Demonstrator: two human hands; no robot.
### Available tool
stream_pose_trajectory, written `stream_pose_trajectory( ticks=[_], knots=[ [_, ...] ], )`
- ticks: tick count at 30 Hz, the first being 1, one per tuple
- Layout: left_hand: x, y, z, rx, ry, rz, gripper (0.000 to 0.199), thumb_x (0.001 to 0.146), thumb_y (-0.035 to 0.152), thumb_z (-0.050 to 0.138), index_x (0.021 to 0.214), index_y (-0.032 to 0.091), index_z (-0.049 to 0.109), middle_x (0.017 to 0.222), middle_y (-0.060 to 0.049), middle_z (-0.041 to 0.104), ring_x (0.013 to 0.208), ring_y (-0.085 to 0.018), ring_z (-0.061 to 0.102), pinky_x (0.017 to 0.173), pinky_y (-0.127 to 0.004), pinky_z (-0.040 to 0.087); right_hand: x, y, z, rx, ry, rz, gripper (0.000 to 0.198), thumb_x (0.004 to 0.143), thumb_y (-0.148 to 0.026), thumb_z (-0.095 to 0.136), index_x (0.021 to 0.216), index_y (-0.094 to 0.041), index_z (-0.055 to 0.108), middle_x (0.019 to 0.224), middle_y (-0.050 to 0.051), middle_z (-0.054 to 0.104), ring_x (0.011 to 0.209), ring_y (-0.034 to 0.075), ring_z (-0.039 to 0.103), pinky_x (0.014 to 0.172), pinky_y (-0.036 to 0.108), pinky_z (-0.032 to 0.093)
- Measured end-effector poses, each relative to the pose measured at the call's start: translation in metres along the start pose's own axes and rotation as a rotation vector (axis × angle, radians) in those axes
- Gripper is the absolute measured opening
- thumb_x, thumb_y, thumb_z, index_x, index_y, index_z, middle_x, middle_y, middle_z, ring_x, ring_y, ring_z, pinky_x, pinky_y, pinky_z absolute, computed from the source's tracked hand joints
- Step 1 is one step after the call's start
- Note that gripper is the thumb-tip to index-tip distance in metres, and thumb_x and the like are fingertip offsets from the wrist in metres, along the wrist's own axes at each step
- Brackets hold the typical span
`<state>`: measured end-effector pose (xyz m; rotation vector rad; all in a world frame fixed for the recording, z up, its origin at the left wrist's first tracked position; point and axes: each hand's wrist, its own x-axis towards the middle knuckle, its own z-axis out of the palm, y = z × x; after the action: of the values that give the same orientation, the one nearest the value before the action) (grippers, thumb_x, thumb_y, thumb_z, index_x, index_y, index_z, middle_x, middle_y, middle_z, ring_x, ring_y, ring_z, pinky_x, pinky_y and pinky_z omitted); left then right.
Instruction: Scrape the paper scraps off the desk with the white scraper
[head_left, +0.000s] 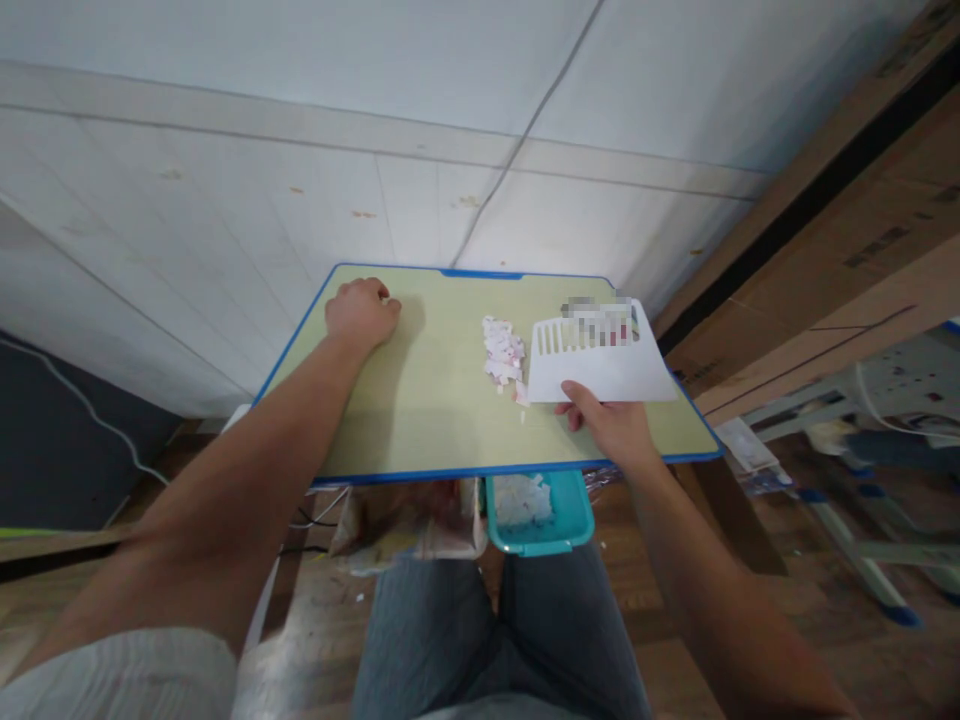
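Pale yellow, rimmed in blue, the tabletop (442, 420) sits with its far edge near a white panelled wall (300, 190). The person's left hand (364, 312) rests near the far left corner, fingers curled under; from here I can't tell whether anything is tucked inside them. The right hand (611, 428) is over the right half, towards the near edge, gripping a white slotted sheet (600, 378) by its near side, thumb on top and fingers bent beneath. That sheet spreads over the right part of the tabletop, its row of slots facing the far edge and part of it blurred out; I can't make out whether it touches the surface.

Just left of the sheet, right of the middle, lies a small heap of pinkish-white scraps (502, 350), trailing a few loose bits towards the near edge. Below that near edge, right of its middle, a teal tub (540, 548) holds more pale pieces (523, 500). Beside the tub on the left stands a blurred pale container (469, 540). Brown cardboard (847, 250) stands beyond the right edge.
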<state>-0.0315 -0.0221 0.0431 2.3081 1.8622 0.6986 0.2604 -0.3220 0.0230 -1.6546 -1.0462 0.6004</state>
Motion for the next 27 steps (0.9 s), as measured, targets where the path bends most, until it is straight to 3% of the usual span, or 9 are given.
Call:
stream_pose_trajectory(
  ticks=[8,11,16,27],
  knots=[
    [-0.006,-0.010,-0.002,-0.070,0.021,0.115,0.036,0.110,0.026,0.066,0.137,0.007,0.078,0.143,-0.017,0.078,0.137,-0.033,0.067,0.129,-0.048,0.049,-0.011,0.003,-0.008,0.058,0.060,0.067,0.029,0.093,-0.044,0.080,0.072,-0.026,0.072,0.066,0.006,0.077,0.052,0.021,0.066,0.061,0.038,0.061],
    [-0.006,-0.013,-0.004,-0.060,-0.003,0.092,0.038,0.108,0.030,0.066,0.135,0.006,0.079,0.139,-0.018,0.079,0.135,-0.034,0.069,0.129,-0.049,0.050,-0.015,0.001,-0.008,0.023,0.110,0.072,0.030,0.095,-0.044,0.079,0.072,-0.026,0.071,0.065,0.005,0.076,0.051,0.021,0.065,0.060,0.037,0.061],
    [-0.003,-0.014,0.001,-0.045,0.003,0.079,0.043,0.103,0.040,0.064,0.132,0.013,0.082,0.138,-0.016,0.081,0.133,-0.034,0.072,0.127,-0.048,0.053,-0.020,-0.007,-0.015,-0.025,0.061,0.043,0.038,0.096,-0.046,0.080,0.066,-0.025,0.072,0.062,0.004,0.074,0.054,0.020,0.067,0.061,0.035,0.062],
    [0.004,-0.011,0.005,-0.061,0.049,0.114,0.048,0.099,0.041,0.062,0.131,0.012,0.084,0.136,-0.016,0.081,0.133,-0.035,0.071,0.126,-0.050,0.053,-0.041,-0.010,-0.032,0.001,0.038,0.003,0.042,0.092,-0.047,0.088,0.059,-0.027,0.069,0.057,0.005,0.070,0.051,0.022,0.066,0.055,0.037,0.061]
  ],
)
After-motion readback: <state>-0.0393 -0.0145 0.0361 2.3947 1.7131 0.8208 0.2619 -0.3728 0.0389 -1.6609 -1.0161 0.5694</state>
